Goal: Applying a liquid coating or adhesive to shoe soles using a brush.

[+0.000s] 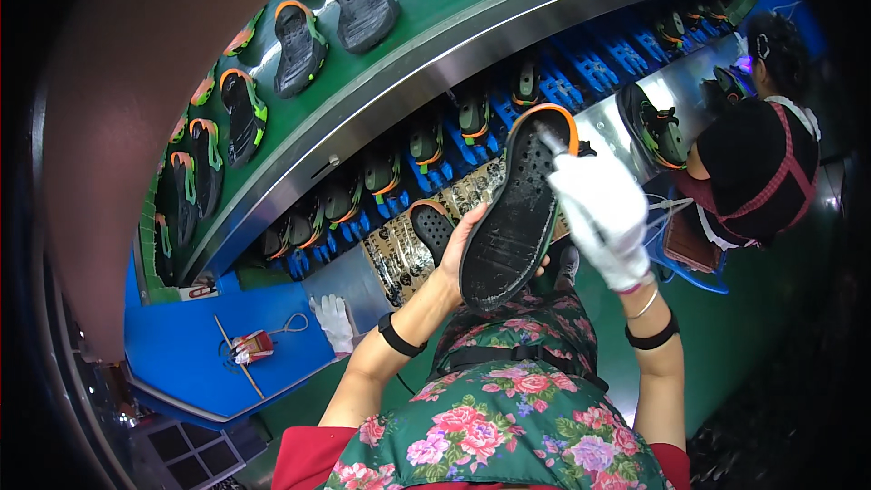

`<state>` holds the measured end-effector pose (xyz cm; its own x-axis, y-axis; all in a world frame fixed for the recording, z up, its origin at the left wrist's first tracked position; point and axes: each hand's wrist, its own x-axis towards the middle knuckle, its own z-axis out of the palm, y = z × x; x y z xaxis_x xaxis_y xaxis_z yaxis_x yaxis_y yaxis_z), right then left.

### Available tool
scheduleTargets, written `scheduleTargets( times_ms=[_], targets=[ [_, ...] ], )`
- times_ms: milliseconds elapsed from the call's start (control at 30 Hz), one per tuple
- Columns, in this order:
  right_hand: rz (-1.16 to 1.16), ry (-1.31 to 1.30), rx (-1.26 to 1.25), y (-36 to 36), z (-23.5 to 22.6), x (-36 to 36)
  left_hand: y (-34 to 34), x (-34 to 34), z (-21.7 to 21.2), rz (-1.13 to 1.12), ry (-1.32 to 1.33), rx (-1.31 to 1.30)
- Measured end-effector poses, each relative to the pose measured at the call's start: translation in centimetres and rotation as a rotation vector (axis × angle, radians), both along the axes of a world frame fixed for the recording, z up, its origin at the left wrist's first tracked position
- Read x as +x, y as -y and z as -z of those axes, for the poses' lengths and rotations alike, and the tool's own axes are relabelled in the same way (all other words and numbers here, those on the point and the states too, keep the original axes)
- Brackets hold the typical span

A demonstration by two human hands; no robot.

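Observation:
A black shoe sole (508, 240), with small holes in its broad end and an orange rim round that tip, is tilted up in front of my body. My bare left hand (458, 249) grips its edges, thumb on the left side and fingertips showing on the right. My right hand (601, 209), in a white glove, is closed and smeared by motion beside the holed end. A thin pale tip reaches from it over the sole; its kind is too blurred to tell. Another holed black sole (431, 229) lies on brown wrapped board (395, 263), just left of my left hand.
A green belt (399, 27) carries several soles behind a metal rail (331, 122). Below run shoe uppers (426, 143) on blue holders. A blue table (181, 336) bears a stick and small tin; a white glove (334, 319) lies beside it. A co-worker (758, 154) sits at right.

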<state>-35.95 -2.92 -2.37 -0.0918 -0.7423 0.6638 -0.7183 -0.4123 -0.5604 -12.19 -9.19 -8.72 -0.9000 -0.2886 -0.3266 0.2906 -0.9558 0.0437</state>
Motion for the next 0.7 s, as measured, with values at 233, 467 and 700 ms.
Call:
scheduleTargets(
  times_ms=[233,467,700],
  targets=[
    [-0.395,0.805,0.229,-4.4,0.6,0.9,2.2,-0.4,-3.1,-0.079,-0.097,-0.247],
    [-0.203,1.552,0.085,-7.8,2.1,-2.2,9.7,-3.8,-9.8,-0.075,-0.277,-0.705],
    [-0.098,1.346,0.342,-7.1,6.6,-1.8,21.7,-11.6,-10.4,-0.596,-0.107,-0.276]
  ],
)
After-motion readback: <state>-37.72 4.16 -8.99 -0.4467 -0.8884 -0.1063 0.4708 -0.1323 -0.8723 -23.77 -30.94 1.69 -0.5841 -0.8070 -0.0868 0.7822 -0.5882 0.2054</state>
